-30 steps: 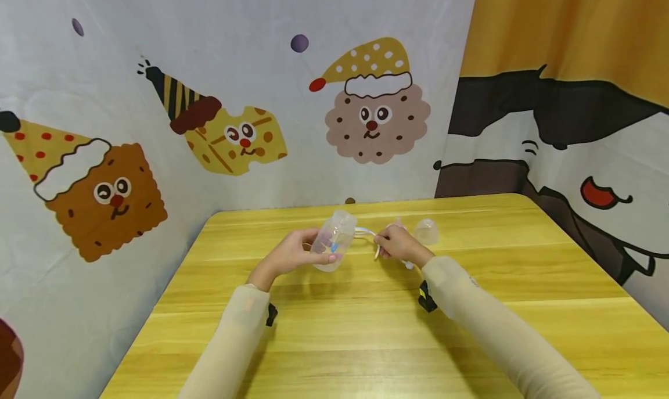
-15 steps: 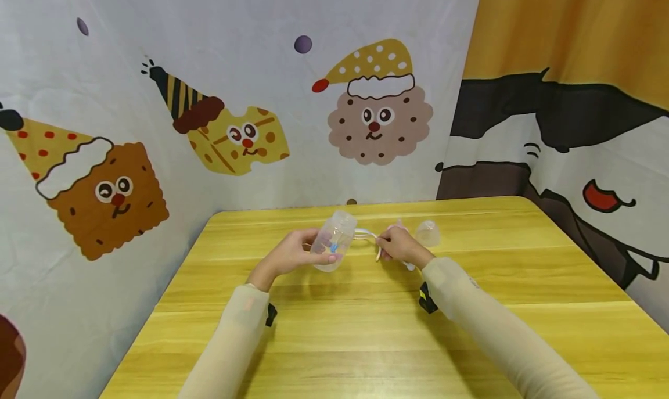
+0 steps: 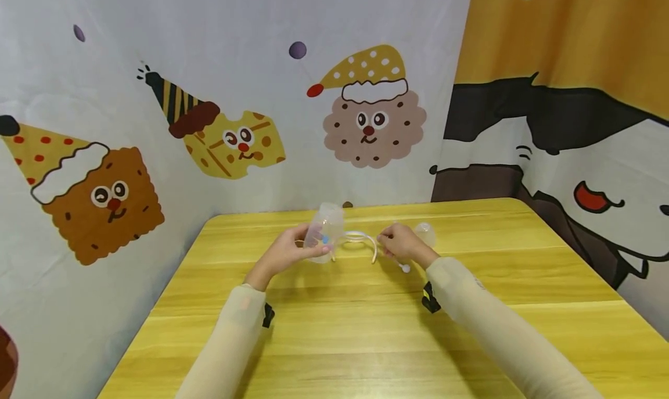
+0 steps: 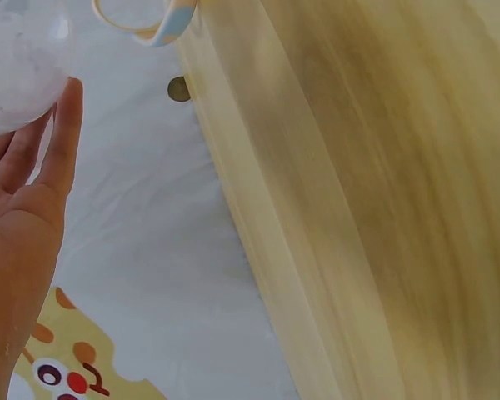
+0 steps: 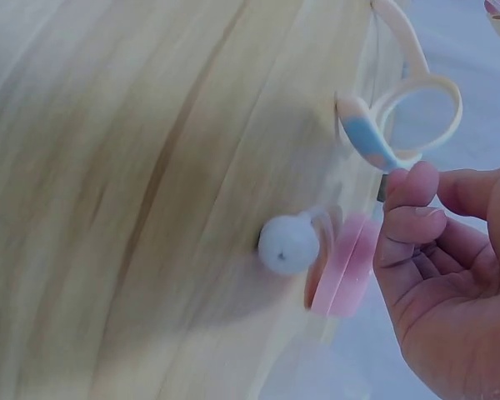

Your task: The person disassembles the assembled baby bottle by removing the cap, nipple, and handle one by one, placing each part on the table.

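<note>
My left hand [image 3: 286, 250] holds a clear baby bottle [image 3: 323, 227] by its side. The bottle is tilted, its neck upward, with a small blue mark on its wall. In the left wrist view the fingers of the left hand [image 4: 29, 237] lie along the translucent bottle [image 4: 21, 71]. Between the hands a white bottle handle [image 3: 357, 234] stands on the table. The right hand [image 3: 402, 242] is just right of it, fingers loosely curled. In the right wrist view the fingertips of this hand [image 5: 450, 250] are close to the handle's blue-banded loop [image 5: 368, 140]; contact cannot be made out.
Near the right hand lie a pink ring-like piece [image 5: 347, 271] and a white ball [image 5: 288, 244] on a clear tube. Farther right stands a clear domed cap [image 3: 425, 234]. The wooden table [image 3: 345, 335] meets a cartoon-printed cloth wall [image 3: 292, 190] behind.
The bottle has moved left and a little up with my left hand. My right hand has drawn slightly away to the right of the handle, which stays in place.
</note>
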Demonstrator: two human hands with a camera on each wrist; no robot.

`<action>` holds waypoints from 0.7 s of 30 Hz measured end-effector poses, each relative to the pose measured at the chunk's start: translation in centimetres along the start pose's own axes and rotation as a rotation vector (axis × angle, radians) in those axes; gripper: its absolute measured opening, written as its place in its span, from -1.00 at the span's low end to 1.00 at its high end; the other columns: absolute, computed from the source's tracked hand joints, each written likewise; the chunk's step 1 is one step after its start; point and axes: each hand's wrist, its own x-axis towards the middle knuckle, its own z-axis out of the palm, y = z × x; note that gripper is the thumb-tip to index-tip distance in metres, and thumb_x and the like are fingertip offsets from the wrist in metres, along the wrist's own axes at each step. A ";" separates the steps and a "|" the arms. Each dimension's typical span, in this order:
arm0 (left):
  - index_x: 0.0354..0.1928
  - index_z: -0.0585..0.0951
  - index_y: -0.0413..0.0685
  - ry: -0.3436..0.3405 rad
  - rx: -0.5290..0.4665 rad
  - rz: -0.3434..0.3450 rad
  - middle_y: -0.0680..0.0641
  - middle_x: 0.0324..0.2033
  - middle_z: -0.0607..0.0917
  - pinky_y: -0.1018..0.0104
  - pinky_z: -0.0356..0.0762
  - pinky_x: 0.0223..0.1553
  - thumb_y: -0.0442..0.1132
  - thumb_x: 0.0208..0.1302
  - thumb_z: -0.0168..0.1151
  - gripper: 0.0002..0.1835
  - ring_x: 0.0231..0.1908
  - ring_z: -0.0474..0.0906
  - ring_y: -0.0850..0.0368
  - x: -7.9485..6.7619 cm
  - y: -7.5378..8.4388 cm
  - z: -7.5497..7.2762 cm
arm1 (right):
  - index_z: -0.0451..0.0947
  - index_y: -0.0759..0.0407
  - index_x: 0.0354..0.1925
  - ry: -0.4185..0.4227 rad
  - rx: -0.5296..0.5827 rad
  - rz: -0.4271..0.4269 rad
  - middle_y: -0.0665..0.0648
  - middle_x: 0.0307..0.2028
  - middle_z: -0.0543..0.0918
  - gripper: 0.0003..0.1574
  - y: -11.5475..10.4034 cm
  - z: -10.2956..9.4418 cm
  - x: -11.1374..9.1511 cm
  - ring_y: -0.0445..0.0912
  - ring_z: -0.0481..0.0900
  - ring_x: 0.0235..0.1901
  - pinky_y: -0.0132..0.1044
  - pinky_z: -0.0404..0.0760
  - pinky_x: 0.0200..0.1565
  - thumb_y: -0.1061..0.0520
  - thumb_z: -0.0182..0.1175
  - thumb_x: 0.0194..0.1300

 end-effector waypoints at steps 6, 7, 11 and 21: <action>0.22 0.49 0.22 0.057 -0.017 -0.014 0.03 0.01 0.62 0.13 0.61 -0.10 0.13 0.12 0.42 -0.38 -0.04 0.59 0.02 0.5 -0.7 -0.2 | 0.58 0.41 -0.01 0.049 -0.003 -0.030 0.37 -0.37 0.64 -0.61 0.1 -0.6 -0.8 0.10 0.63 -0.44 -0.22 0.59 -0.39 0.13 -0.04 0.53; 0.25 0.47 0.17 0.062 -0.016 -0.012 0.02 0.03 0.60 0.13 0.61 -0.09 0.12 0.13 0.41 -0.36 -0.02 0.58 0.01 0.5 -0.8 -0.3 | 0.58 0.41 -0.02 0.055 0.001 -0.034 0.37 -0.37 0.64 -0.60 0.1 -0.7 -0.9 0.12 0.63 -0.43 -0.21 0.59 -0.39 0.12 -0.04 0.53; 0.27 0.42 0.06 0.097 0.007 -0.018 -0.01 0.08 0.56 0.12 0.59 -0.05 0.12 0.15 0.40 -0.31 0.03 0.54 0.00 0.6 -1.1 -0.5 | 0.61 0.38 -0.14 0.066 -0.016 -0.052 0.35 -0.39 0.64 -0.58 0.2 -1.1 -1.2 0.14 0.62 -0.45 -0.23 0.54 -0.45 0.10 -0.07 0.54; 0.32 0.27 0.03 0.220 0.068 -0.166 -0.10 0.16 0.48 -0.07 0.49 0.07 0.10 0.13 0.42 -0.20 0.18 0.46 -0.11 0.5 -1.7 -0.2 | 0.62 0.30 -0.10 0.079 -0.004 -0.060 0.35 -0.41 0.64 -0.62 0.3 -1.8 -1.9 0.28 0.60 -0.44 -0.29 0.37 -0.57 0.09 -0.06 0.54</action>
